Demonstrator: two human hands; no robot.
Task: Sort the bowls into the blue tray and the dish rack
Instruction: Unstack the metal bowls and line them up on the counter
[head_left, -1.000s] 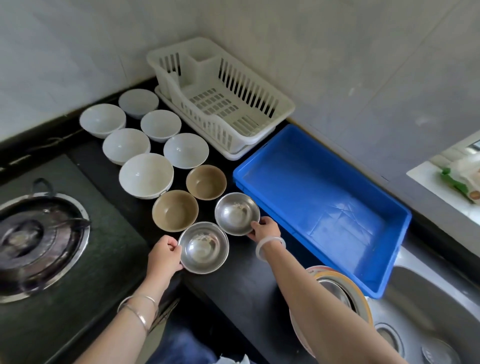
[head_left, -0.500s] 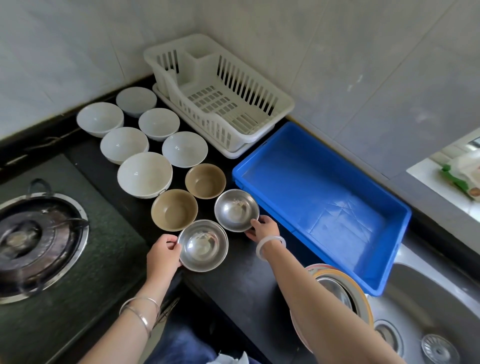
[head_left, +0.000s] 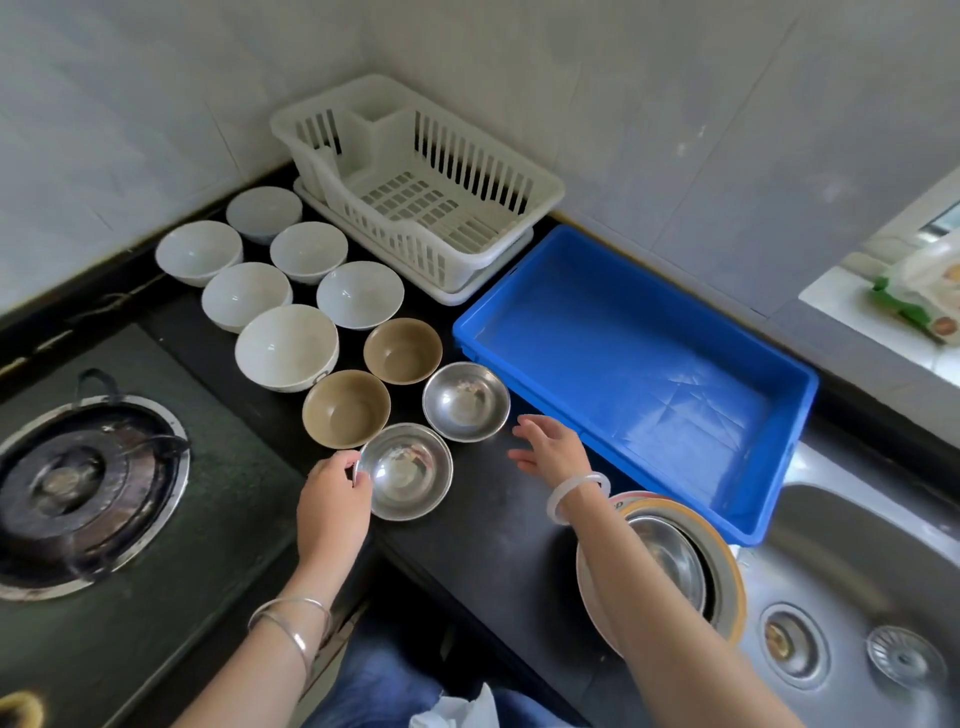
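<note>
So I'm looking down at a black countertop (head_left: 483, 525) in a kitchen corner, pale tiled walls (head_left: 649, 104) on both sides. A gas burner (head_left: 78, 493) sits off to the left and a stainless sink (head_left: 857, 597) takes up the lower right.

The white dish rack (head_left: 415, 182) is pushed into the corner, nothing in it. Just beside it is the blue tray (head_left: 774, 467), also bare inside. All the bowls are lined up on the counter: six white bowls (head_left: 287, 345) toward the back, two tan bowls (head_left: 346, 408) in front of those, and two steel bowls nearest me.

My left hand (head_left: 332, 499) is pinching the rim of the near steel bowl (head_left: 408, 470), which sits on the counter as far as I can see. My right hand (head_left: 550, 449) is open, fingers spread, just off the far steel bowl (head_left: 466, 401) and not touching it, holding nothing.

Near the sink edge there's a stack of dishes (head_left: 691, 561) under my right forearm, looks like a steel bowl nested on plates, though the arm covers a lot of it. A windowsill (head_left: 872, 317) with a packet on it peeks in at the right.
</note>
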